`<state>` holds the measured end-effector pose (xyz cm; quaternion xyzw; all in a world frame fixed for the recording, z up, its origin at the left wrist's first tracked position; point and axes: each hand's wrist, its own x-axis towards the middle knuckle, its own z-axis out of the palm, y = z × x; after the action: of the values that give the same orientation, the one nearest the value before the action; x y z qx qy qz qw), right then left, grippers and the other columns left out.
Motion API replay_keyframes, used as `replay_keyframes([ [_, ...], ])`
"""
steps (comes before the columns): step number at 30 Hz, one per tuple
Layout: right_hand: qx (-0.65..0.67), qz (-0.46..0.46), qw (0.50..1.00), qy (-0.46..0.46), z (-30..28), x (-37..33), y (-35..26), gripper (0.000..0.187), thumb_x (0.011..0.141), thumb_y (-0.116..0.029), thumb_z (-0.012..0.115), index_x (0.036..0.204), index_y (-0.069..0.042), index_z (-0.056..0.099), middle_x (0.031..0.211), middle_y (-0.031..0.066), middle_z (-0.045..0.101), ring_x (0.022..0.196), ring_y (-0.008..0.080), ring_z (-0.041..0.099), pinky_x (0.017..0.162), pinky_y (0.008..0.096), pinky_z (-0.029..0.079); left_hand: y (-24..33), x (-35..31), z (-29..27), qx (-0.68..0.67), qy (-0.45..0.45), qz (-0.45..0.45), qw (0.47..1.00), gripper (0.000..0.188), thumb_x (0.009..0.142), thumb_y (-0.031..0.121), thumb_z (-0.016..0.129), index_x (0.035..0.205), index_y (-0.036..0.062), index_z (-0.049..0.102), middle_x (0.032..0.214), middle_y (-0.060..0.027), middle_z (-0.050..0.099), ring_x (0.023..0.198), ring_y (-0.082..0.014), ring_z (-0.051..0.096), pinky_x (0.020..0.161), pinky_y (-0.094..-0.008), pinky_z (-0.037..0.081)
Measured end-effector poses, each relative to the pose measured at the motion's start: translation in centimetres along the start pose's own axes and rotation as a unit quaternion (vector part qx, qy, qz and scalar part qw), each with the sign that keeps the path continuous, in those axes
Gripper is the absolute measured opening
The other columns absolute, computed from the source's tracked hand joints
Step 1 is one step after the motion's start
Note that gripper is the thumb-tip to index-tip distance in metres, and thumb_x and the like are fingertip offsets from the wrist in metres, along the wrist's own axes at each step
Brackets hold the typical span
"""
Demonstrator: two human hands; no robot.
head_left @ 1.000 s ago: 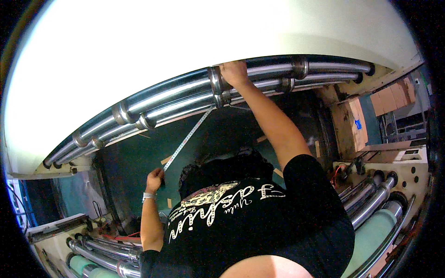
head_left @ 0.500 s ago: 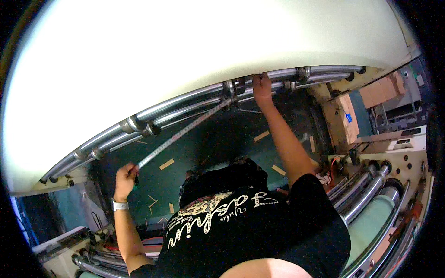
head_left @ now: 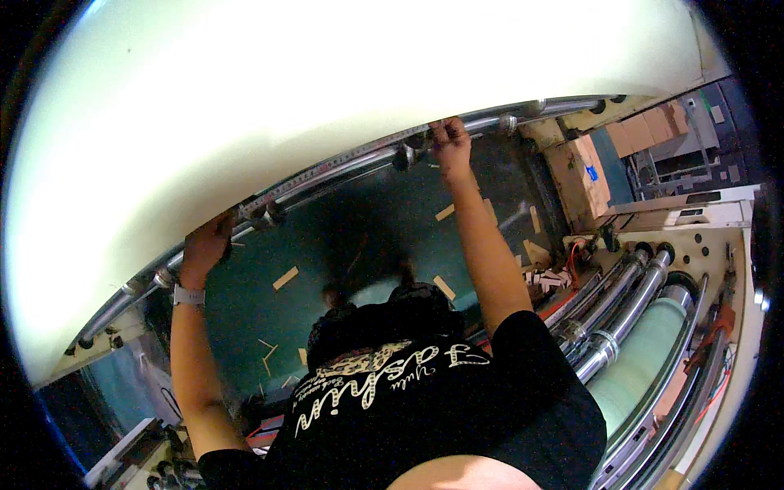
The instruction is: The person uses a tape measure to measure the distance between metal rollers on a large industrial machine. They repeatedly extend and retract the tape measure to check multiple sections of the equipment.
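We've got the tape running toward 2 o'clock along the roller, left hand to right hand; can't tell either grip.

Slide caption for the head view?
Tape measure drawn along shiny metal rollers between the left hand and right hand.

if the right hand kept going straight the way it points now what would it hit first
Probably the white panel, whose edge lies just beyond the right hand in this view; depth is unclear, so the shiny metal roller could come first.
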<state>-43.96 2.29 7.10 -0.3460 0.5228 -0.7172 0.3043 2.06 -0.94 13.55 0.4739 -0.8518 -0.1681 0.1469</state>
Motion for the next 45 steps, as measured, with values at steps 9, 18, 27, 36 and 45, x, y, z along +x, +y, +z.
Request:
replay_keyframes([
  [9, -0.014, -0.013, 1.000, -0.006, -0.8, 0.2, 0.8, 0.011, 0.080, -0.010, 0.063, 0.075, -0.009, 0.053, 0.067, -0.0054, 0.046, 0.063, 0.0065, 0.040, 0.056, 0.0216, 0.035, -0.7, 0.6, -1.2, 0.212, 0.072, 0.117, 0.968, 0.030, 0.084, 0.031, 0.054, 0.096, 0.0047, 0.061, 0.088, -0.0138, 0.063, 0.080, -0.0320, 0.058, 0.072, -0.0410, 0.046],
  [18, -0.026, 0.014, 0.999, 0.023, -0.4, 0.3, -0.1, 0.014, 0.079, -0.005, 0.064, 0.073, -0.011, 0.053, 0.076, -0.0063, 0.052, 0.072, 0.0063, 0.045, 0.068, 0.0207, 0.037, -0.9, 1.6, -0.4, 0.138, 0.053, 0.086, 0.985, 0.028, 0.084, 0.029, 0.051, 0.095, 0.0056, 0.061, 0.082, -0.0138, 0.061, 0.079, -0.0296, 0.058, 0.074, -0.0407, 0.046],
  [27, -0.031, 0.069, 0.997, 0.023, 1.2, -0.9, -2.1, 0.014, 0.080, -0.015, 0.065, 0.072, -0.013, 0.053, 0.060, -0.0065, 0.048, 0.048, 0.0042, 0.038, 0.042, 0.0204, 0.028, 1.2, 1.2, -0.9, 0.186, 0.033, 0.039, 0.981, 0.030, 0.086, 0.031, 0.048, 0.107, 0.0121, 0.058, 0.104, -0.0142, 0.059, 0.094, -0.0354, 0.056, 0.085, -0.0474, 0.042],
  [36, -0.040, 0.053, 0.998, 0.023, -0.1, 0.0, -0.7, 0.011, 0.083, -0.012, 0.060, 0.076, -0.013, 0.051, 0.066, -0.0034, 0.052, 0.056, 0.0069, 0.047, 0.045, 0.0205, 0.035, 0.1, 1.4, 0.9, 0.194, 0.202, 0.119, 0.953, 0.019, 0.074, 0.022, 0.056, 0.086, 0.0079, 0.062, 0.081, -0.0123, 0.061, 0.077, -0.0323, 0.058, 0.066, -0.0448, 0.047],
  [45, -0.085, 0.063, 0.994, 0.036, 0.6, -0.1, -1.7, 0.008, 0.082, -0.013, 0.062, 0.085, -0.013, 0.054, 0.069, -0.0027, 0.054, 0.058, 0.0088, 0.049, 0.047, 0.0216, 0.037, 0.4, 1.4, 0.9, 0.207, 0.069, 0.016, 0.976, 0.029, 0.082, 0.031, 0.053, 0.107, 0.0163, 0.057, 0.104, -0.0110, 0.058, 0.097, -0.0313, 0.054, 0.086, -0.0454, 0.042],
])
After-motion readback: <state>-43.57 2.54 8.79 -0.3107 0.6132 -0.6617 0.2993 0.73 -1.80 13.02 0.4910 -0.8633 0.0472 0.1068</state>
